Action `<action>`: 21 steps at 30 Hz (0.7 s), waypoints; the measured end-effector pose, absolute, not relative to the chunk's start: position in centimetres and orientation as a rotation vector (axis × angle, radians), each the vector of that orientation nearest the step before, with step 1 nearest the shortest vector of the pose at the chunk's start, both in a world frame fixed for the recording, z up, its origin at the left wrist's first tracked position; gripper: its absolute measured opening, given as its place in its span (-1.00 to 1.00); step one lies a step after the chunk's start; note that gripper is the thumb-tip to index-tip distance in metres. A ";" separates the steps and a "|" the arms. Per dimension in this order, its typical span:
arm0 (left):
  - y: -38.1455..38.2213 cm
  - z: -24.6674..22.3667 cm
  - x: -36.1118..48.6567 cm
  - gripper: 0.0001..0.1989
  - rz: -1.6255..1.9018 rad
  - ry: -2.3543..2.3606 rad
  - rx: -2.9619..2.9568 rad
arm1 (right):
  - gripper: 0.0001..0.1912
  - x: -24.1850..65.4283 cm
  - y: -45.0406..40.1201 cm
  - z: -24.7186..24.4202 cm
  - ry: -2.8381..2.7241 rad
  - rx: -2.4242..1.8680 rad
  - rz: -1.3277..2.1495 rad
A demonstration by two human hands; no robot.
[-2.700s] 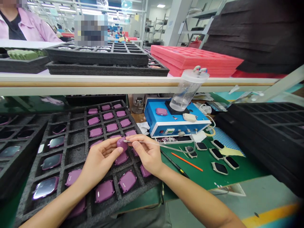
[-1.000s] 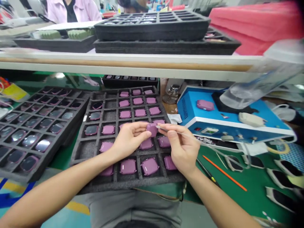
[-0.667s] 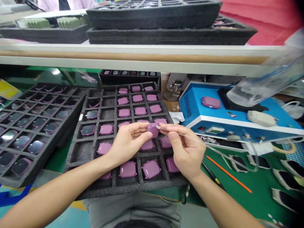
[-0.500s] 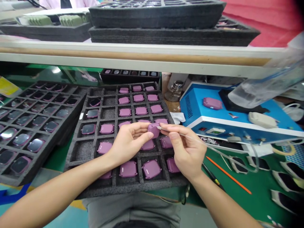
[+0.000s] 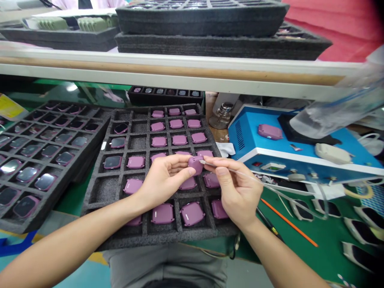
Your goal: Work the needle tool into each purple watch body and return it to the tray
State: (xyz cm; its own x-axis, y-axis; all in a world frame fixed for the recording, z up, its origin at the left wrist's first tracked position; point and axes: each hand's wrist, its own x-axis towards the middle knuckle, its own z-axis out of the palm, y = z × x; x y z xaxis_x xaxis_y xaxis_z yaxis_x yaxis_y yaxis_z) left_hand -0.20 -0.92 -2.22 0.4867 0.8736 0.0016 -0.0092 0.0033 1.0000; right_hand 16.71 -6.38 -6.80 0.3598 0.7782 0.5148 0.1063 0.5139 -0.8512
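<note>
Left grip (image 5: 163, 175) closed — purple case (image 5: 195, 165)

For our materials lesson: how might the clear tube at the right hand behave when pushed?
The clear tube probably flexes readily, since it curves in a bend. Its thinness suggests little weight. With one end in the right hand, pushing likely bows it.
</note>
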 end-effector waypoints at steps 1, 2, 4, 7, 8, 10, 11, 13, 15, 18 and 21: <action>-0.9 -2.2 -0.2 -0.69 0.831 0.820 1.401 | -0.88 16.7 -6.4 -6.8 -1.142 -0.960 0.530; -0.9 -2.1 -0.2 -0.68 0.831 0.821 1.400 | -0.88 16.7 -6.4 -6.8 -1.142 -0.958 0.531; -0.9 -2.0 -0.2 -0.68 0.832 0.822 1.400 | -0.88 16.7 -6.4 -6.9 -1.142 -0.951 0.537; -1.0 -1.9 -0.2 -0.69 0.833 0.834 1.398 | -0.88 16.8 -6.4 -6.9 -1.143 -0.950 0.541; -1.0 -1.8 -0.2 -0.69 0.832 0.839 1.397 | -0.88 16.8 -6.4 -6.9 -1.143 -0.954 0.543; -1.0 -1.8 -0.2 -0.69 0.834 0.847 1.393 | -0.88 16.8 -6.4 -6.9 -1.143 -0.954 0.551; -1.0 -1.8 -0.2 -0.68 0.837 0.848 1.390 | -0.87 16.8 -6.4 -6.9 -1.143 -0.950 0.556; -1.0 -1.9 -0.2 -0.68 0.848 0.842 1.382 | -0.86 16.8 -6.4 -6.8 -1.142 -0.936 0.566; -1.0 -1.9 -0.2 -0.67 0.860 0.848 1.381 | -0.85 16.7 -6.4 -6.7 -1.138 -0.923 0.574; -0.9 -1.8 -0.2 -0.66 0.869 0.891 1.404 | -0.86 16.7 -6.2 -6.5 -1.137 -0.924 0.581; -0.8 -1.5 -0.2 -0.66 0.865 0.896 1.421 | -0.86 16.7 -6.0 -6.4 -1.136 -0.910 0.593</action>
State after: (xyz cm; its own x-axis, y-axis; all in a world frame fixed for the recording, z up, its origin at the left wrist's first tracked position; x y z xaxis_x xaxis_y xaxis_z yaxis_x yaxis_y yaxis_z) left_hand -0.16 -0.82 -1.51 0.4294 0.9031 0.0018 0.0341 -0.0182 0.9993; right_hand 16.71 -5.96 -6.43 0.3349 0.7959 0.5044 0.0414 0.5224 -0.8517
